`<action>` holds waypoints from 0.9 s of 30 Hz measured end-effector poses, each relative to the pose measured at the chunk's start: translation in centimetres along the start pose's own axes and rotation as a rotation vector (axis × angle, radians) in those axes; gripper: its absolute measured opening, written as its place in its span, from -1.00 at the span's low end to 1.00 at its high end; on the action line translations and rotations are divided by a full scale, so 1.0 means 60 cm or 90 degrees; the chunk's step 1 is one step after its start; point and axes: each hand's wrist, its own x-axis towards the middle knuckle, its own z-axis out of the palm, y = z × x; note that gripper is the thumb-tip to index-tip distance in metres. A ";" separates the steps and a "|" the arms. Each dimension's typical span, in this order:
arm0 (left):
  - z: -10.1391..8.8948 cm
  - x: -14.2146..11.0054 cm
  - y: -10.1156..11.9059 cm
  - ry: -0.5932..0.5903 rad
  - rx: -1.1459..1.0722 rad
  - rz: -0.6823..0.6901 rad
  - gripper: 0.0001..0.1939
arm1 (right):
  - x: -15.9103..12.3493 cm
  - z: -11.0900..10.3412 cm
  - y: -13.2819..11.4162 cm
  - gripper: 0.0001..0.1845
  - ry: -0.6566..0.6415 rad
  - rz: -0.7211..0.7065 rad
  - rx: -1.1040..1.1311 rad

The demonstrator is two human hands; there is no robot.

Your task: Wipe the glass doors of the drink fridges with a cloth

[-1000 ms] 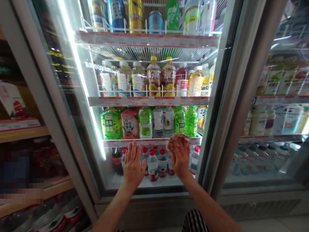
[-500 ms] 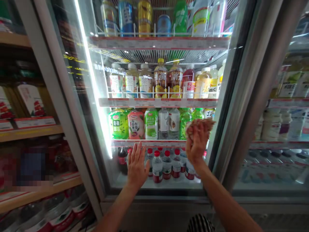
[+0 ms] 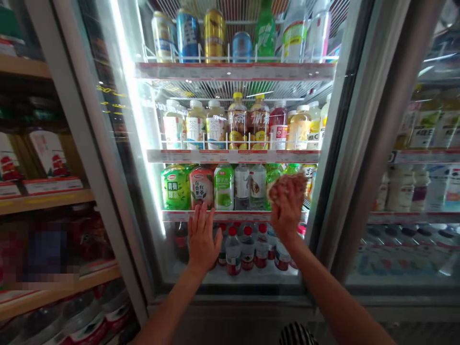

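Crumpled pink-and-brown cloth (image 3: 287, 188), just one, at the right side of the clear glass door (image 3: 201, 87), level with the third shelf. Bunched under the fingers of the right hand (image 3: 283, 215), gripped against the pane. Left hand (image 3: 203, 244) empty and open, palm toward the glass, fingertips level with the third shelf's edge; cannot tell how firmly pressed.

Behind the door, a lit cooler with four visible levels. On top, four metal drink cans (image 3: 214, 36) and, beside them, one green plastic bottle (image 3: 266, 38). On the second, three white-capped pale tea bottles (image 3: 196, 125) in front, two yellow-capped brown tea bottles (image 3: 237, 123) and one dark red bottle (image 3: 279, 125), among others. On the third, one pink-red bottle (image 3: 201, 184) and two clear bottles with white labels (image 3: 242, 187), between green ones; some partly covered by the cloth. At the bottom, several red-capped clear bottles (image 3: 233, 251), partly blocked by both hands, exact count hidden.

To the left, wooden shelves (image 3: 46, 201) with more bottles; to the right, beyond a thick metal frame (image 3: 373, 143), more stocked drinks.
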 end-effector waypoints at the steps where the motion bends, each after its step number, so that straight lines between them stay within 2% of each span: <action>1: 0.000 0.006 0.003 -0.001 -0.003 0.008 -0.32 | -0.009 0.002 -0.016 -0.48 -0.062 -0.051 0.018; 3: -0.002 0.020 0.009 -0.009 -0.002 0.019 -0.32 | -0.024 0.001 -0.029 -0.51 -0.160 -0.142 0.041; 4: -0.003 0.026 0.011 -0.015 0.002 0.021 -0.32 | -0.025 -0.002 -0.024 -0.52 -0.175 -0.163 0.041; 6: -0.005 0.034 0.013 -0.026 0.009 0.025 -0.33 | -0.012 -0.006 0.005 -0.52 -0.120 -0.129 0.018; 9: -0.006 0.035 0.014 -0.036 0.012 0.036 -0.34 | 0.037 -0.005 0.051 -0.47 0.045 0.012 -0.026; 11: -0.005 0.036 0.016 -0.017 0.014 0.034 -0.35 | 0.062 0.001 0.048 -0.45 0.090 0.047 -0.023; 13: -0.005 0.045 0.022 0.007 0.012 0.042 -0.36 | 0.068 0.008 0.017 -0.48 0.046 -0.001 -0.001; 16: -0.006 0.066 0.030 0.011 0.009 0.064 -0.38 | 0.048 0.009 -0.028 -0.57 -0.094 -0.140 0.025; 18: -0.008 0.077 0.032 -0.001 0.014 0.066 -0.39 | 0.040 0.001 -0.023 -0.60 -0.139 -0.194 0.029; 20: -0.009 0.082 0.030 -0.009 0.021 0.068 -0.39 | 0.048 -0.008 0.011 -0.63 -0.092 -0.156 0.013; 22: -0.010 0.083 0.029 -0.014 0.023 0.073 -0.40 | 0.071 -0.012 0.051 -0.65 0.023 -0.045 -0.010; 24: -0.011 0.084 0.032 0.002 0.019 0.072 -0.41 | 0.094 -0.011 0.068 -0.60 0.120 0.051 -0.025; 25: -0.012 0.087 0.035 0.013 0.015 0.071 -0.42 | 0.100 -0.008 0.064 -0.58 0.132 0.065 -0.023; 27: -0.014 0.095 0.041 0.025 0.006 0.071 -0.42 | 0.096 -0.003 0.035 -0.55 0.069 0.019 -0.007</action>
